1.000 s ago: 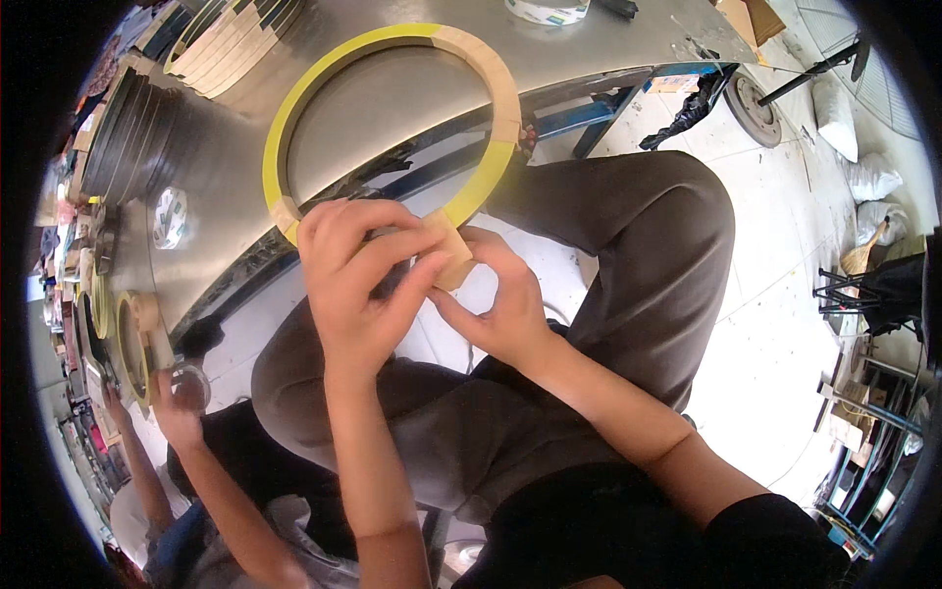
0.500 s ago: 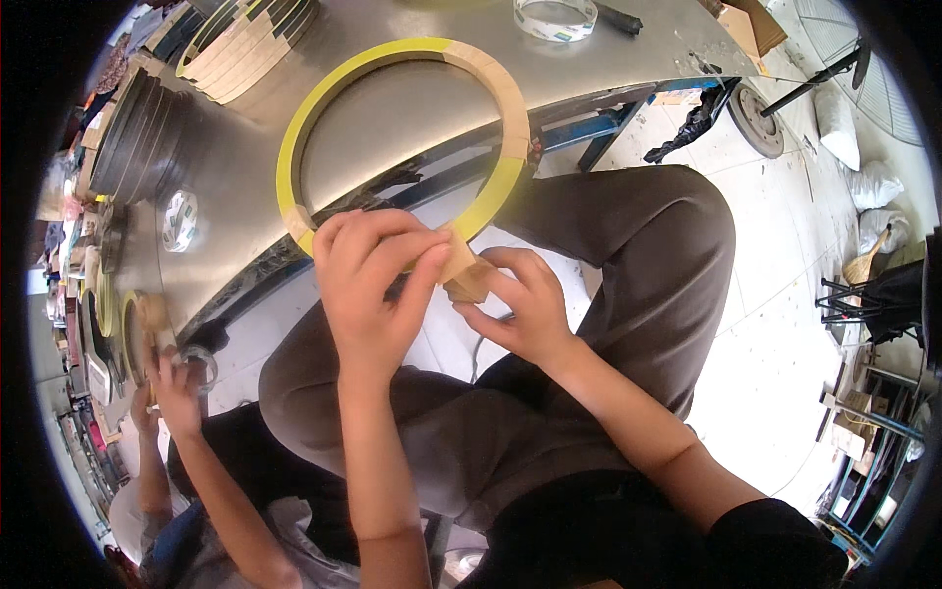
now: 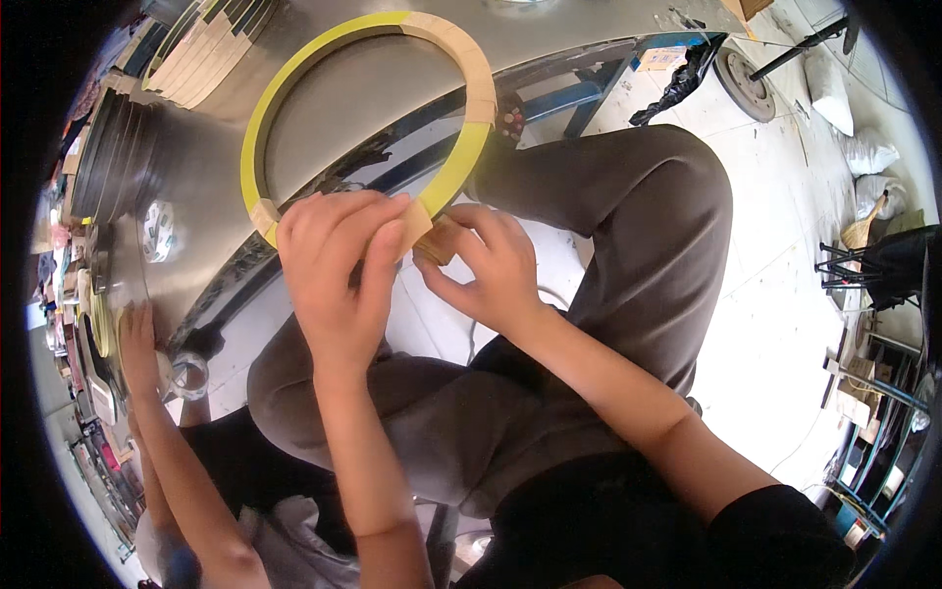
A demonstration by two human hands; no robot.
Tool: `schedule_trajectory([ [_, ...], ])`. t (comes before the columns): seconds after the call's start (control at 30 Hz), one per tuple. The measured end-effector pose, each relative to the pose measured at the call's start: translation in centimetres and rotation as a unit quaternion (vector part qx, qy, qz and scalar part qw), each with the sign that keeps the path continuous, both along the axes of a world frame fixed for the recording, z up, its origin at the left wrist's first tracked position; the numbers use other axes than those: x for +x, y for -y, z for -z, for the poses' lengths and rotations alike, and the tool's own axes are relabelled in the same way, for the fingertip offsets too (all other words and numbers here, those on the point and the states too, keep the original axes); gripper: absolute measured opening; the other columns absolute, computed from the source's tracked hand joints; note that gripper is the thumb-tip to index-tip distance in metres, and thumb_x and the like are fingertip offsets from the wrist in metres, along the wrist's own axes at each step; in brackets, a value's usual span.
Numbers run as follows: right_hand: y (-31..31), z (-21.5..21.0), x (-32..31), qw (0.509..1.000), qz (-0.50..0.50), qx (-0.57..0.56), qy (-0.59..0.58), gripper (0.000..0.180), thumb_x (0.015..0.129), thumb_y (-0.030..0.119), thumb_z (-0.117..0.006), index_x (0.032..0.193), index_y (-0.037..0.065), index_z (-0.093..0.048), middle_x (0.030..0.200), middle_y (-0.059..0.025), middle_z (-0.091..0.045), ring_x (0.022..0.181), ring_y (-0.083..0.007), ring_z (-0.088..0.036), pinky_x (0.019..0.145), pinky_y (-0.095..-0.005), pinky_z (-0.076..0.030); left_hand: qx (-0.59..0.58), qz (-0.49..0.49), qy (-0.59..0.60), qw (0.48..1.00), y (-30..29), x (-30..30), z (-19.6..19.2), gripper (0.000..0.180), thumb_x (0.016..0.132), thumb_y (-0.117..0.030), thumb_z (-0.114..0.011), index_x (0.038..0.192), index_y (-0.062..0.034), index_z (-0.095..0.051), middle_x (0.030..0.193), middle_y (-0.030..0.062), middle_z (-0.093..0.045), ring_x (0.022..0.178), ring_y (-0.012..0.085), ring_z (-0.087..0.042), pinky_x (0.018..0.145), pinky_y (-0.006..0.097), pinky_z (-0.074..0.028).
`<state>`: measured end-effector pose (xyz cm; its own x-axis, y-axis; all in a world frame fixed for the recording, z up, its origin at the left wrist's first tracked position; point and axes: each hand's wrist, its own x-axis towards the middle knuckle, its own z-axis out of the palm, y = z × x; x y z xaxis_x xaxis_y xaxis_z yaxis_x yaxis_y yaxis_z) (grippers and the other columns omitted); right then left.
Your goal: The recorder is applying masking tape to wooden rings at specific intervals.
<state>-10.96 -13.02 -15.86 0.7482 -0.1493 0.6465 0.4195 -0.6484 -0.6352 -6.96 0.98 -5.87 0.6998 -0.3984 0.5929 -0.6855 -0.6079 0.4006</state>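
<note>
L hand is gripping the yellow-and-tan ring at its near rim, fingers bending over it, thumb tip sitting close to index tip, right by a tan tape-like piece. R hand is pinching the lower end of that piece btwn thumb and fingers, just beside L thumb; exact shape is partly hidden by fingers, can't tell if strip end or small roll. Hands are working close together, approx above the lap.

Ring is tilting over the table edge: near rim is hanging past it, far side is showing over the metal table; can't tell if it's touching the top. Tan sections are covering its upper R arc plus a short bit L of the L hand; rest is mostly yellow.

On table, far L: stack of tan-sided rings, w/ a stack of dark rings nearer; white tape roll is lying nearer still. Lower L, co-worker's hand is reaching up near table edge, clear tape roll just beside. Black plastic is hanging by the table's R end.
</note>
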Motion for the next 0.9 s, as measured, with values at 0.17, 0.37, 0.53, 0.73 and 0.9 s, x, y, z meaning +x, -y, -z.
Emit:
schedule_trajectory([
  [0.17, -0.1, 0.0, 0.6, 1.0, -0.007, -0.002, -0.014, 0.034, 0.065, 0.015, -0.081, 0.093, 0.007, -0.062, 0.096, -0.0078, -0.062, 0.078, -0.0289, -0.061, 0.066, -0.0378, -0.047, 0.011, -0.012, -0.011, 1.0, -0.1, -0.3, 0.0, 0.012, 0.083, -0.011, -0.068, 0.094, -0.0074, -0.071, 0.091, 0.0039, -0.066, 0.09, 0.0221, -0.061, 0.097, 0.041, -0.039],
  [0.37, -0.1, 0.4, 0.4, 1.0, -0.021, 0.003, -0.016, 0.034, 0.065, 0.015, -0.081, 0.092, 0.007, -0.062, 0.096, -0.0081, -0.062, 0.079, -0.0289, -0.061, 0.067, -0.0379, -0.047, 0.026, -0.001, 0.001, 1.0, 0.1, -0.4, -0.4, 0.014, 0.08, -0.012, -0.072, 0.094, -0.0099, -0.072, 0.092, 0.0027, -0.067, 0.091, 0.0215, -0.061, 0.097, 0.042, -0.039],
  [0.53, 0.3, 0.0, -1.0, 0.999, -0.018, -0.002, -0.048, 0.035, 0.065, 0.016, -0.081, 0.095, 0.008, -0.064, 0.098, -0.0079, -0.062, 0.08, -0.0284, -0.06, 0.068, -0.0377, -0.047, 0.027, 0.015, 0.007, 0.999, 0.1, 0.0, -0.3, 0.019, 0.075, -0.01, -0.076, 0.093, -0.011, -0.072, 0.093, 0.0017, -0.067, 0.092, 0.0206, -0.062, 0.097, 0.042, -0.039],
  [0.73, 1.4, -1.3, -4.1, 0.995, -0.06, -0.023, -0.069, 0.044, 0.064, 0.016, -0.081, 0.105, 0.01, -0.066, 0.099, -0.0073, -0.062, 0.083, -0.0261, -0.06, 0.069, -0.0357, -0.047, 0.036, 0.014, 0.043, 0.998, 0.1, -0.1, 0.2, 0.022, 0.071, -0.009, -0.076, 0.093, -0.0127, -0.071, 0.092, 0.0007, -0.067, 0.091, 0.0206, -0.061, 0.096, 0.041, -0.04],
  [0.9, 2.6, -4.7, -5.4, 0.999, -0.034, -0.019, -0.036, 0.045, 0.06, 0.013, -0.08, 0.104, 0.012, -0.069, 0.094, -0.0053, -0.061, 0.08, -0.0241, -0.058, 0.068, -0.0343, -0.046, 0.029, 0.011, 0.059, 0.998, 0.1, -0.2, 0.5, 0.023, 0.072, -0.009, -0.076, 0.094, -0.0132, -0.072, 0.093, 0.0005, -0.067, 0.09, 0.022, -0.06, 0.092, 0.04, -0.04],
])
